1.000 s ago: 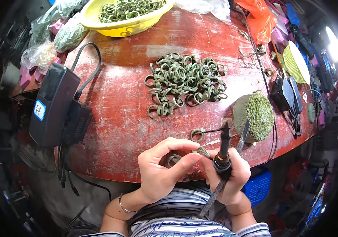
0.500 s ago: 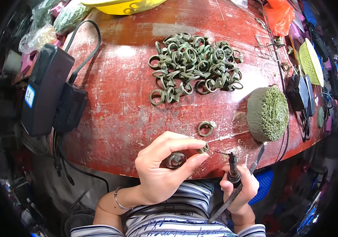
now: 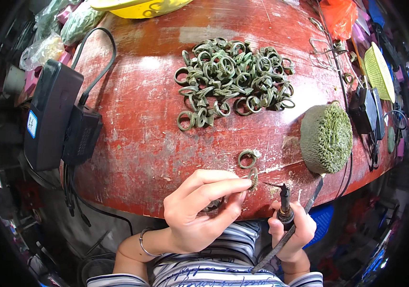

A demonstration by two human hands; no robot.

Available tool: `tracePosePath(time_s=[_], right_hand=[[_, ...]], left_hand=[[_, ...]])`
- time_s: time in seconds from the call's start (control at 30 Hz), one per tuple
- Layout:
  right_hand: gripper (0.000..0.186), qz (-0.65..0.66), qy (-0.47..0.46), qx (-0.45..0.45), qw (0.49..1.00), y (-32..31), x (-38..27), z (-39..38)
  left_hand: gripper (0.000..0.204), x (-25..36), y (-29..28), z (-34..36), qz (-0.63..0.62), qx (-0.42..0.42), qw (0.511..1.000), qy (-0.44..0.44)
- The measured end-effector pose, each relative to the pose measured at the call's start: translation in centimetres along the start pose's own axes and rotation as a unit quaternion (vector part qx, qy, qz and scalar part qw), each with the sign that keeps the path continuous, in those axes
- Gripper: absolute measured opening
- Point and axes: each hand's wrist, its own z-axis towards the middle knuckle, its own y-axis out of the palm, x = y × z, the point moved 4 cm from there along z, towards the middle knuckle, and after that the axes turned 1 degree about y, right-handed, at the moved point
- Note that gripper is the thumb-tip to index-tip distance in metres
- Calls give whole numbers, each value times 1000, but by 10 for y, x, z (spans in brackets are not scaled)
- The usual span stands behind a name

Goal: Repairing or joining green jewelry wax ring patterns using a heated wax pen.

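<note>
My left hand (image 3: pixel 199 208) pinches a small green-grey ring (image 3: pixel 253 177) between thumb and fingertips, just above the table's near edge. In my right hand (image 3: pixel 294 229) is an upright pen-like tool (image 3: pixel 285 210) with a dark body and a thin, bent tip that points toward the ring, a small gap away. A slim blade with a long grey handle (image 3: pixel 278 246) also lies slantwise through that hand. One loose ring (image 3: pixel 246 159) rests on the table just beyond my left fingertips. Behind the left fingers, another round piece (image 3: pixel 212 205) is partly hidden.
A heap of similar green rings (image 3: pixel 233 76) covers the middle of the red table (image 3: pixel 142 143). At right stands a green cylinder (image 3: pixel 326 137) with a rough face. Black power boxes (image 3: pixel 54 115) with cables stand at left, a black adapter (image 3: pixel 364 110) at right. A yellow basin (image 3: pixel 140 7) sits at the far edge.
My left hand has turned the ring and brought it slightly right, and its fingers now lie closer together. The tool in my right hand has shifted a little right; its tip stays near the ring.
</note>
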Motion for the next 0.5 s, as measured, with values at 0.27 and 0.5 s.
tracePosePath(time_s=[0.27, 0.5], right_hand=[[34, -60, -31, 16, 998, 0, -6, 3], [34, 6, 13, 6, 1000, 0, -6, 8]], left_hand=[[30, 0, -1, 1, 12, 12, 1000, 13], [22, 3, -3, 4, -3, 12, 1000, -9]])
